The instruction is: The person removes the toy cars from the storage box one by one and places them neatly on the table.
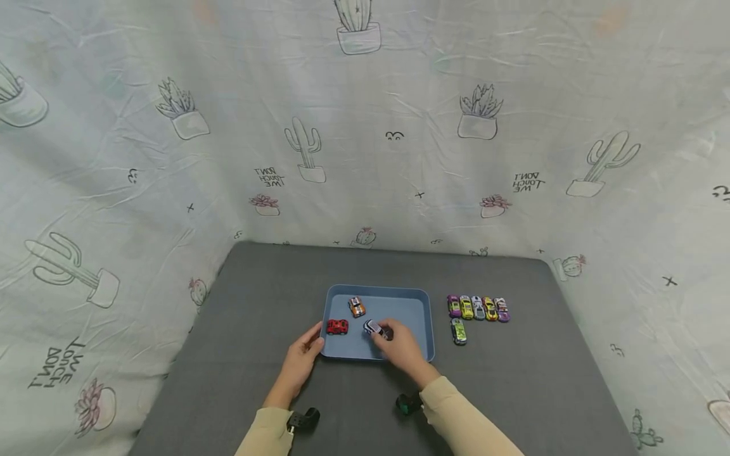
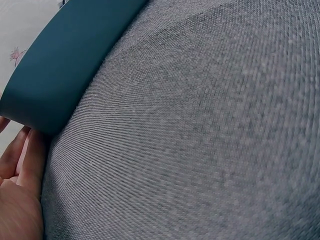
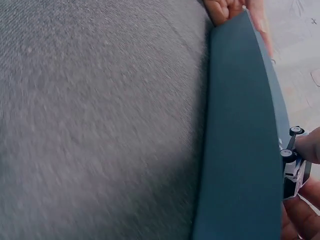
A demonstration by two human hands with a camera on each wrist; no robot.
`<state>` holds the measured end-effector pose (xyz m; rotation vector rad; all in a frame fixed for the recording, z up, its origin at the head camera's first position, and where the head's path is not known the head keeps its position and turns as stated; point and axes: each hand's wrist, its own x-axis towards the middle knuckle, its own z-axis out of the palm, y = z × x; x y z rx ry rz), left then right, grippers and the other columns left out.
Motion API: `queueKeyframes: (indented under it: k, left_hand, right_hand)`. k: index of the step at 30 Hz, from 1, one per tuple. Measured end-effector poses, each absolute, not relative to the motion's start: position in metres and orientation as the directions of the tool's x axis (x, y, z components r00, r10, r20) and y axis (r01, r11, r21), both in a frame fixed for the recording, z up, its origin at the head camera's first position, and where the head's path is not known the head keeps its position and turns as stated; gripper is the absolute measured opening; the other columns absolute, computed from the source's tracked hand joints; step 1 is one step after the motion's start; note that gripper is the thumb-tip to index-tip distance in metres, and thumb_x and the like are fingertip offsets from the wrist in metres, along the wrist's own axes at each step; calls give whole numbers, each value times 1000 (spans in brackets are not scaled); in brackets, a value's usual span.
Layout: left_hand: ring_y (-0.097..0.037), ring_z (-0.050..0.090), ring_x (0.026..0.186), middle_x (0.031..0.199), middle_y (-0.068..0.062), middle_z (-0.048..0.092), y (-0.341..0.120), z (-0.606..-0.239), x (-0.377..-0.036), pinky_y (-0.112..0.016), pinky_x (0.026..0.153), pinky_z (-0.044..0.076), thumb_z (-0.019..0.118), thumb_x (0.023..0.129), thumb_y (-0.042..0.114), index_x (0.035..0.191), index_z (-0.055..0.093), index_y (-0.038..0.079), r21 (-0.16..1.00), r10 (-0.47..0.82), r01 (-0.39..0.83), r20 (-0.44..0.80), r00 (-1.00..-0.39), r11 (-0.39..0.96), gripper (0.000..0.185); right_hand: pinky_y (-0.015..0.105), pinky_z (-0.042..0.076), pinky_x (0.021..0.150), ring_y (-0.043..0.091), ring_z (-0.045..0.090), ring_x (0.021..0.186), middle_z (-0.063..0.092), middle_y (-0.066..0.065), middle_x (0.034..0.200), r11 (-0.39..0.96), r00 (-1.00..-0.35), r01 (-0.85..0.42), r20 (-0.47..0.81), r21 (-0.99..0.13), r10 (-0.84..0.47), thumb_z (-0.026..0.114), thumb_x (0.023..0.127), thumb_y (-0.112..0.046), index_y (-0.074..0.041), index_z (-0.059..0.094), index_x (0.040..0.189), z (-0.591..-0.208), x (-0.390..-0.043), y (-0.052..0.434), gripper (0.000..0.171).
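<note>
Grey table: white car (image 1: 374,329) pinched.

- The dark grey table cover (image 1: 239,329), centre of the frame, is coarse woven cloth, matt.
- The blue rectangular tray (image 1: 424,323) looks like smooth, matt plastic.
- The small white toy car (image 1: 373,328) and the red toy car (image 1: 337,327) look glossy.
- The cactus-print backdrop (image 1: 171,190), filling the upper frame, is thin creased fabric.

white toy car (image 3: 295,165) half behind tray wall (image 3: 240,150) | right hand (image 3: 300,220) cut by frame edge (fingertips only) | parked cars (image 1: 478,308) too small for detail
</note>
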<state>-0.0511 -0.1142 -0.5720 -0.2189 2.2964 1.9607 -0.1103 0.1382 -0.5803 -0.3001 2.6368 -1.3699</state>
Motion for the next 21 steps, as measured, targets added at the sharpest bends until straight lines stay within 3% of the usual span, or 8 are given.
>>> queueKeyframes:
  k: [11,21]
  left_hand:
    - [-29,37,136,147,-15,43,-115,-573,-52,-44,108,33,54,101,14,146,43,7,971,-26,-193,-191,-981,142,47]
    - [-29,39,135,146,-15,44,-116,-573,-54,-45,107,34,55,100,14,145,44,8,968,-36,-210,-207,-978,141,47]
  right_hand:
    - [30,48,65,13,56,84,62,-4,91,549,-996,-70,27,-833,-86,73,88,-29,-15,68,111,-566,-118,174,27]
    - [32,49,71,16,56,87,64,5,102,518,-997,16,26,-855,73,69,91,-33,-9,61,119,-554,-127,225,37]
